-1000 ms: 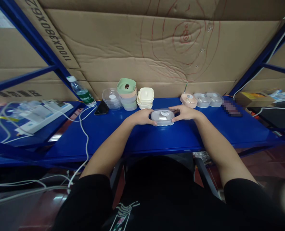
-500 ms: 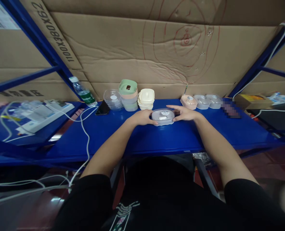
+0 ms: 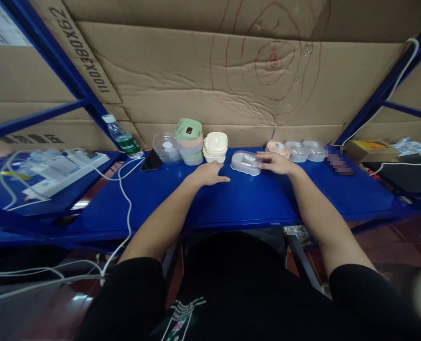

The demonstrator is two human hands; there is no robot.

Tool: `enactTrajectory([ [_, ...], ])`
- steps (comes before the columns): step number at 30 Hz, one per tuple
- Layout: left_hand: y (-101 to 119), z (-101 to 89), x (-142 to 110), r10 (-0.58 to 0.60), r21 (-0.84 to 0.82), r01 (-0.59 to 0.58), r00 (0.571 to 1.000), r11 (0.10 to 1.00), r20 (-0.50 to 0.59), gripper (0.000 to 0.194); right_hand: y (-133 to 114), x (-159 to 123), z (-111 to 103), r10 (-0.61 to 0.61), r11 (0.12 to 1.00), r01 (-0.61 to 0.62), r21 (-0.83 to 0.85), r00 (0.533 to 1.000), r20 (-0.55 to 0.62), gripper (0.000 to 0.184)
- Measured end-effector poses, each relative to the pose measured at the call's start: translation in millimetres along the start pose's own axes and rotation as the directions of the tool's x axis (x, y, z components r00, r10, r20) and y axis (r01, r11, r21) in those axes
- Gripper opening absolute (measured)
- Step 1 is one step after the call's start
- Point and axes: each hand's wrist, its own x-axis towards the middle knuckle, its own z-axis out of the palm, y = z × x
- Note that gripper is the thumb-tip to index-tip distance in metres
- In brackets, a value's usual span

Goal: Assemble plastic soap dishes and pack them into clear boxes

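A small clear-lidded container (image 3: 245, 162) with a round white label and a pale grey body sits on the blue table, turned slightly askew. My right hand (image 3: 276, 163) grips its right end, thumb on the near side and fingers on the far side. My left hand (image 3: 210, 174) is empty, thumb and fingers apart, left of the container and just in front of the stack of cream square pieces (image 3: 215, 144). Farther left stand a stack of green, peach and grey square pieces (image 3: 189, 137) and a stack of clear round-cornered lids or bowls (image 3: 167, 146).
Peach (image 3: 278, 149) and grey lidded containers (image 3: 297, 150) line the back right, near a blurred-out patch. A phone (image 3: 151, 161), a water bottle (image 3: 125, 139) and white cables (image 3: 125, 189) are at left. A cardboard wall (image 3: 196, 61) closes the back.
My left hand has let go of the lidded container and sits apart from it. The container has shifted away from me and turned, with my right hand still at its right end.
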Motion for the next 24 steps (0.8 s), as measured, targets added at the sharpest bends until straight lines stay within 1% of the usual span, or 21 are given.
enactTrajectory([
  [2,-1,1.3,1,0.013,0.012,-0.013,1.000,1.000,0.004,0.081,2,2,2,0.013,0.994,-0.019,-0.103,0.998,-0.054,0.061],
  [6,-1,2.3,1,0.022,0.014,-0.022,1.000,1.000,0.010,0.082,6,3,8,0.075,0.950,-0.114,-0.290,0.987,-0.144,0.078],
  [8,-1,1.8,1,0.019,0.009,-0.019,1.000,1.000,0.022,0.085,7,4,10,0.095,0.931,-0.147,-0.334,0.982,-0.166,0.082],
  [11,0,0.5,0,0.009,0.009,-0.009,0.999,1.000,0.035,0.087,6,5,13,0.119,0.913,-0.179,-0.367,0.976,-0.181,0.082],
  [14,0,0.1,-1,0.010,0.008,-0.010,0.999,1.000,0.037,0.087,3,4,12,0.135,0.901,-0.206,-0.381,0.969,-0.206,0.075],
  [16,0,0.5,-1,0.018,0.014,-0.019,0.999,1.000,0.037,0.088,-2,2,11,0.149,0.890,-0.244,-0.385,0.954,-0.260,0.065],
  [19,-1,1.5,0,0.025,0.023,-0.026,0.999,0.999,0.029,0.088,-10,1,10,0.194,0.842,-0.358,-0.405,0.899,-0.392,0.052],
  [21,-1,2.0,0,0.030,0.027,-0.030,0.999,0.999,0.024,0.087,-15,1,11,0.206,0.815,-0.407,-0.412,0.868,-0.451,0.046],
  [22,-2,2.1,0,0.032,0.027,-0.033,0.999,0.999,0.023,0.087,-16,1,13,0.202,0.814,-0.410,-0.411,0.864,-0.462,0.044],
  [24,-2,2.4,0,0.033,0.023,-0.034,0.999,0.999,0.027,0.088,-17,3,16,0.170,0.838,-0.366,-0.405,0.880,-0.443,0.044],
])
